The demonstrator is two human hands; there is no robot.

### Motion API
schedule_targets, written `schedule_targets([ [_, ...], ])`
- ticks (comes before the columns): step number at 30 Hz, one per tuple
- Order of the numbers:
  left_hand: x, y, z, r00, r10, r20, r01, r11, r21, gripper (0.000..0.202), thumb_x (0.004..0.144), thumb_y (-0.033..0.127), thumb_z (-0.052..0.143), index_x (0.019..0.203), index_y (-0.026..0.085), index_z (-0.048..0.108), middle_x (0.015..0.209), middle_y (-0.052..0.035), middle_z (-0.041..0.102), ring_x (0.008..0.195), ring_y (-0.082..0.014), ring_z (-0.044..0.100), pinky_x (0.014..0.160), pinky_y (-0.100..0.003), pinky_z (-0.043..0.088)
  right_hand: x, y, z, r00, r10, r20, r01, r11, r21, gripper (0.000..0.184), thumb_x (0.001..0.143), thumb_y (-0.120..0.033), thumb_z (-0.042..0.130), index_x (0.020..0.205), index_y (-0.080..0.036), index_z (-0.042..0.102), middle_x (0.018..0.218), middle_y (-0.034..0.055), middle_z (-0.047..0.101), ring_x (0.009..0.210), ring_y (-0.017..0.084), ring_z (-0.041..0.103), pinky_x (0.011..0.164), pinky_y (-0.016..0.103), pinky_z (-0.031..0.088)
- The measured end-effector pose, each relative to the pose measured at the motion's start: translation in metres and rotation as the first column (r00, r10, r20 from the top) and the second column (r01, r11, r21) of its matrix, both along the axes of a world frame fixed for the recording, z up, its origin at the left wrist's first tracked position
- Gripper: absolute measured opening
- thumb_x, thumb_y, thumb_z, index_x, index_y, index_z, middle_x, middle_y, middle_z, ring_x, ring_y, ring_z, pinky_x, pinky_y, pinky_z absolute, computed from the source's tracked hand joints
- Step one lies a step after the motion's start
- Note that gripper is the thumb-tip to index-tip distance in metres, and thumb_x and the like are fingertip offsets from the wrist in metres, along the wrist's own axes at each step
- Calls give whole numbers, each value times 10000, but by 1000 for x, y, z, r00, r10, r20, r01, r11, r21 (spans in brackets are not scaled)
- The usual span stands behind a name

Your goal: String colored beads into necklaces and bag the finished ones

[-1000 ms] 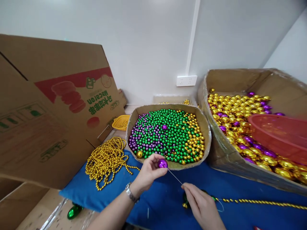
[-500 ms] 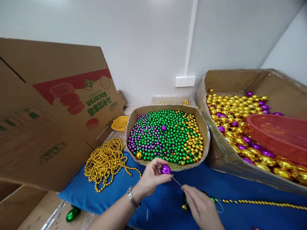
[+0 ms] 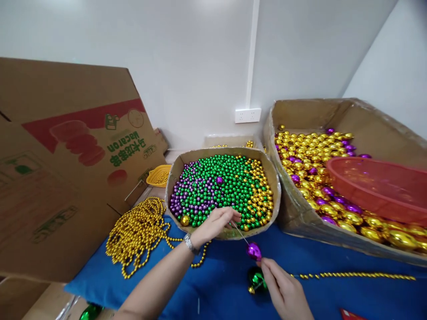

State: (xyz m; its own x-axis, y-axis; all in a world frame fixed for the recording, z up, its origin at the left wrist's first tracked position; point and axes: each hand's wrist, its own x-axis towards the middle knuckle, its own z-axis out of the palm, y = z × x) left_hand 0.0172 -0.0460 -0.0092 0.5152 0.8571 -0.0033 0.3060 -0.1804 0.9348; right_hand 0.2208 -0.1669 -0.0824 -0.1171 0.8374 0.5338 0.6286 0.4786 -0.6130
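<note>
Above the near rim of a cardboard box (image 3: 274, 182) of small green, purple and gold beads, my left hand (image 3: 218, 222) is closed, pinching the upper end of a thin needle-like wire (image 3: 239, 230). A large shiny purple bead (image 3: 254, 251) sits on the lower part of that wire. The fingertips of my right hand (image 3: 283, 286) are closed on the bead's lower end. Just left of this hand, a large green bead (image 3: 258, 279) and a small gold bead (image 3: 251, 290) lie on the blue cloth (image 3: 223, 271). A gold bead strand (image 3: 360, 276) stretches to the right.
A heap of gold bead strings (image 3: 135, 233) lies at left, near a yellow basket (image 3: 151, 178) and a tall carton (image 3: 76, 191). On the right stands a large box (image 3: 300, 113) of gold and purple beads, with a red basket (image 3: 376, 195) inside.
The purple bead has passed from my left fingers to my right, lower and to the right along the wire. My left hand has shifted up and now grips the wire's upper end.
</note>
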Motion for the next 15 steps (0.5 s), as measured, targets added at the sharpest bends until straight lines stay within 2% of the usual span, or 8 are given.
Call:
schedule_targets([
  [2, 10, 9, -7, 977, -24, -213, 42, 996, 78, 454, 962, 424, 250, 1039, 144, 600, 968, -86, 660, 837, -182, 626, 740, -292, 488, 4, -1, 1, 1000, -16, -7, 16, 1000, 7, 200, 965, -259, 390, 964, -202, 581, 850, 40, 723, 715, 135, 704, 661, 160, 534],
  [4, 19, 14, -16, 888, 14, -460, 89, 975, 202, 289, 910, 371, 425, 995, 164, 607, 960, -85, 649, 899, -220, 612, 805, -334, 472, 6, -3, 1, 1000, -27, -9, 27, 1000, 12, 206, 964, -263, 390, 965, -201, 586, 841, 40, 723, 710, 136, 705, 663, 159, 535],
  [6, 29, 18, -26, 821, 38, -570, 129, 960, 249, 158, 827, 266, 552, 940, 175, 616, 949, -95, 636, 953, -261, 592, 844, -379, 455, 8, -3, 0, 999, -34, -5, 34, 999, 7, 216, 964, -272, 390, 965, -198, 592, 849, 48, 725, 714, 142, 706, 666, 165, 539],
  [9, 38, 21, -35, 837, 40, -546, 109, 965, 238, 110, 787, 150, 547, 864, 169, 623, 912, -112, 631, 962, -283, 589, 839, -406, 458, 9, -4, -2, 999, -48, -3, 48, 999, -10, 232, 963, -288, 388, 963, -196, 601, 853, 56, 727, 715, 151, 708, 664, 176, 544],
  [12, 36, 20, -34, 879, 60, -472, 61, 969, 238, 138, 810, 170, 530, 895, 160, 638, 914, -103, 645, 942, -265, 611, 816, -376, 478, 11, -5, -1, 998, -56, -13, 56, 998, -25, 248, 963, -302, 385, 958, -196, 609, 851, 62, 728, 714, 158, 709, 651, 179, 546],
  [14, 27, 16, -30, 941, 81, -327, -23, 984, 178, 217, 872, 243, 478, 1000, 147, 624, 917, -94, 655, 875, -224, 640, 756, -334, 504, 12, -6, 1, 998, -61, -19, 60, 998, -36, 252, 963, -309, 386, 958, -197, 611, 863, 65, 728, 716, 159, 710, 651, 178, 546],
  [15, 22, 13, -28, 979, 102, -174, -88, 993, 85, 253, 890, 283, 465, 1041, 142, 611, 915, -91, 657, 834, -204, 651, 727, -319, 513, 12, -6, 2, 998, -64, -21, 63, 997, -40, 253, 962, -312, 385, 959, -199, 611, 859, 61, 729, 711, 158, 710, 647, 177, 546],
])
